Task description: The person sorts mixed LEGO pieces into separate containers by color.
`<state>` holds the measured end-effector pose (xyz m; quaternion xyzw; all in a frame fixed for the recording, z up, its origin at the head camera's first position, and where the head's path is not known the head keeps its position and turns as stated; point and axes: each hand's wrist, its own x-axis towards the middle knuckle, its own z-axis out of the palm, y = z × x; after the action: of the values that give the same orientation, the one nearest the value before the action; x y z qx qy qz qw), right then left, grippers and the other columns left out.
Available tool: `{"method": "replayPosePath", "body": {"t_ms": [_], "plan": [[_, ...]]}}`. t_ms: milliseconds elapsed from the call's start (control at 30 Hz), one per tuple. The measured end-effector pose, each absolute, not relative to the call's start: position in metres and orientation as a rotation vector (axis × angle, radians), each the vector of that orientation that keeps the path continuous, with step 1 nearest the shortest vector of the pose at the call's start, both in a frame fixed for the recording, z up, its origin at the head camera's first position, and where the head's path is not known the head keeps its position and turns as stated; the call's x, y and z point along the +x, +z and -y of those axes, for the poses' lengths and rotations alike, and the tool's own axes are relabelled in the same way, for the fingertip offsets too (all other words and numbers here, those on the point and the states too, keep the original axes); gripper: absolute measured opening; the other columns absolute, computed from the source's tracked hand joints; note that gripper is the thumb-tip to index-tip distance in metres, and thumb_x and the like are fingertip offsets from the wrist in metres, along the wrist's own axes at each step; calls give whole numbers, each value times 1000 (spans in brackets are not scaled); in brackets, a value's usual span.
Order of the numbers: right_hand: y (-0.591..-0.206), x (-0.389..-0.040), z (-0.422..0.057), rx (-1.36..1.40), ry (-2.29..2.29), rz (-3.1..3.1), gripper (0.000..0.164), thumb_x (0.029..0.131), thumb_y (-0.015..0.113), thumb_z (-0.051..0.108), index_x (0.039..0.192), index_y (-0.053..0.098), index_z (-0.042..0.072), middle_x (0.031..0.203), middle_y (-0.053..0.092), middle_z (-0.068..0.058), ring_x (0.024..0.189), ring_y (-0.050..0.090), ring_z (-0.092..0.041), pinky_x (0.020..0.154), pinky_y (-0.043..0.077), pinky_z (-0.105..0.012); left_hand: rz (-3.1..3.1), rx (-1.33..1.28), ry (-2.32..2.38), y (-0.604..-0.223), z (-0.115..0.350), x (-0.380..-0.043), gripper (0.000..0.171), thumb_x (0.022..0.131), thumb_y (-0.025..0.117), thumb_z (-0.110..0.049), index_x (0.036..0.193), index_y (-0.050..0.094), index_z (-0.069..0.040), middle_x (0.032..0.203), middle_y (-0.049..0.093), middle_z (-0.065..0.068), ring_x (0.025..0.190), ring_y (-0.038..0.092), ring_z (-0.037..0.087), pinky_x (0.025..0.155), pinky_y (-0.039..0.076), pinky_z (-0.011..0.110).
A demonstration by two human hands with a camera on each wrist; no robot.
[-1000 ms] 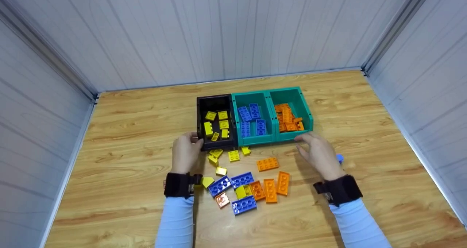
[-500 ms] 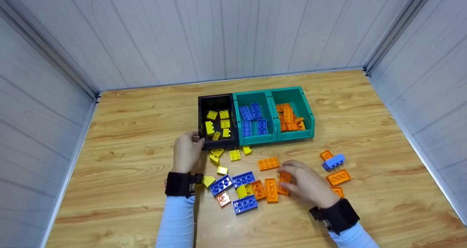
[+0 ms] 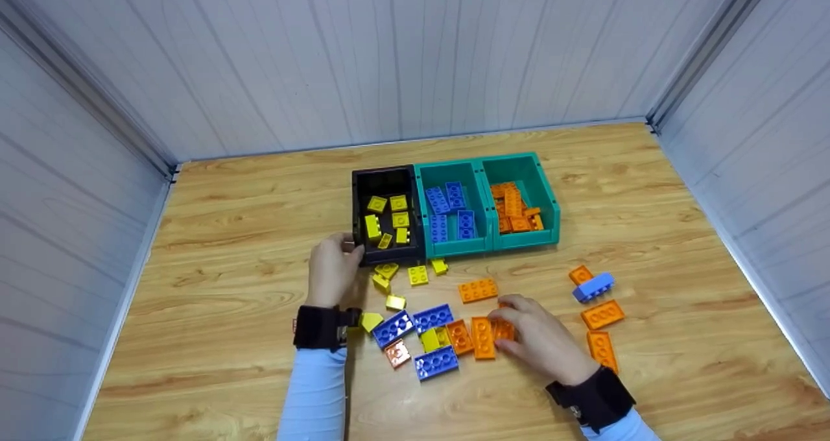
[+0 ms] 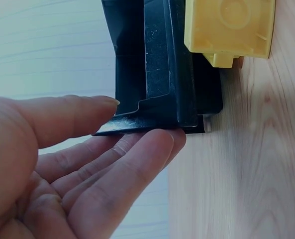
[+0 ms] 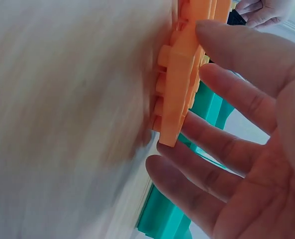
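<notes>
My left hand (image 3: 331, 272) grips the front left corner of the black bin (image 3: 392, 257), thumb over its side wall and fingers on the outside. Several yellow bricks lie in that bin. In the left wrist view a yellow brick (image 4: 232, 25) is close to the bin's front. My right hand (image 3: 545, 340) holds an orange brick (image 3: 505, 329) on the table between thumb and fingers, its studs facing down in the right wrist view. Immediately left of it lies another orange brick (image 3: 482, 338). The right fingers partly cover the held brick in the head view.
Two teal bins adjoin the black one: the middle bin (image 3: 457, 249) contains blue bricks, the right bin (image 3: 526, 239) orange ones. Loose yellow, blue and orange bricks lie before them. Farther right, a blue brick (image 3: 593, 287) lies among several orange bricks. White panels (image 3: 415, 58) enclose the table.
My right hand has come from the right teal bin's front down and left to the orange brick, uncovering bricks on the right. My left hand stays at the black bin.
</notes>
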<state>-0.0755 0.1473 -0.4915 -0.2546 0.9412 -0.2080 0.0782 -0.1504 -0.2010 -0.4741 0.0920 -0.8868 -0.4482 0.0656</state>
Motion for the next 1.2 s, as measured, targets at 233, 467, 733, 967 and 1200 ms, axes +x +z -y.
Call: {"method": "replayPosePath", "body": {"t_ms": [233, 467, 733, 967, 1200], "plan": [[-491, -74, -148, -740, -629, -2808, 42, 83, 81, 21, 122, 69, 11, 136, 54, -17, 123, 52, -36, 102, 43, -53, 2682, 274, -1355, -473, 201, -150, 26, 91, 69, -7, 114, 68, 6, 97, 71, 17, 85, 68, 28, 73, 56, 38], [-493, -74, -152, -808, -670, -2812, 44, 82, 82, 22, 121, 69, 6, 134, 55, -18, 120, 55, -35, 100, 46, -50, 2672, 249, -1336, -473, 202, -149, 26, 90, 70, -7, 113, 69, 6, 95, 72, 16, 86, 68, 29, 74, 55, 40], [-484, -93, -163, -841, -683, -2860, 50, 81, 83, 23, 123, 68, 3, 134, 56, -20, 115, 59, -37, 95, 50, -50, 2672, 252, -1341, -473, 202, -150, 27, 89, 71, -7, 113, 69, 5, 96, 72, 16, 86, 68, 29, 75, 55, 40], [-451, -144, -176, -783, -709, -2888, 55, 81, 82, 15, 131, 62, 3, 141, 48, -23, 122, 52, -42, 97, 48, -52, 2684, 274, -1328, -474, 202, -149, 27, 89, 72, -8, 113, 69, 5, 97, 72, 16, 87, 68, 29, 74, 56, 40], [-429, -199, -182, -763, -633, -2871, 54, 86, 79, 17, 134, 60, 3, 146, 43, -24, 130, 44, -44, 104, 40, -56, 2676, 263, -1340, -474, 201, -150, 26, 89, 71, -5, 113, 68, 6, 97, 72, 16, 86, 68, 30, 75, 56, 39]]}}
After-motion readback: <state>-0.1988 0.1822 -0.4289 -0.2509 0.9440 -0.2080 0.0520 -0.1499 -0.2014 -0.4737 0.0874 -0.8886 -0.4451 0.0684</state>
